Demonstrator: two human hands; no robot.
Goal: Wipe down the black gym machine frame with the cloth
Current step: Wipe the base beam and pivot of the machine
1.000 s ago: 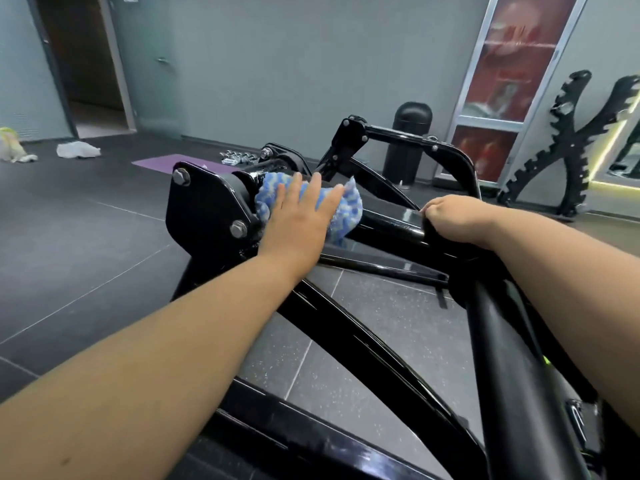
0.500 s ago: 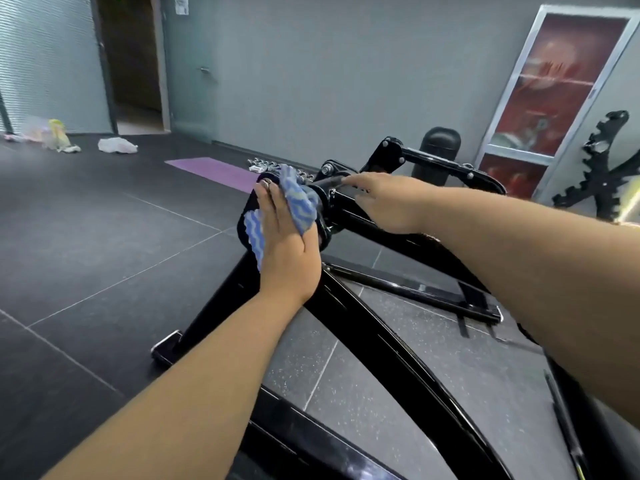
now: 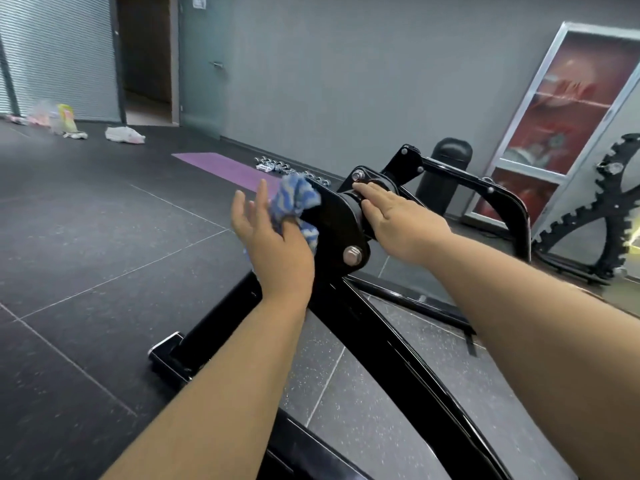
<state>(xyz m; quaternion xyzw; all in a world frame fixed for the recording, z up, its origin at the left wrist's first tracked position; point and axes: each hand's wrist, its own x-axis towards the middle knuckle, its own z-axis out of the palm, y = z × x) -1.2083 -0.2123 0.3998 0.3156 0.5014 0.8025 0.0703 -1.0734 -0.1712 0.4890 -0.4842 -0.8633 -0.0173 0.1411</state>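
Leftward, at nine o'clock, open floor [image 3: 104, 254] flanks the frame [image 3: 334, 220]; left hand [image 3: 273, 244] grasps the cloth [image 3: 294, 199] at its plate edge, right hand [image 3: 398, 220] lies flat on it, released; bin [image 3: 446, 168] at one o'clock.

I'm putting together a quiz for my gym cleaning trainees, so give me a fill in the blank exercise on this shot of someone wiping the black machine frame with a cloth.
1. The left hand presses a white and ____ cloth against the frame.
2. The right hand lies flat on top of the frame, holding ____.
3. The mat on the floor beyond the frame is ____.

Missing words: blue; nothing; purple.
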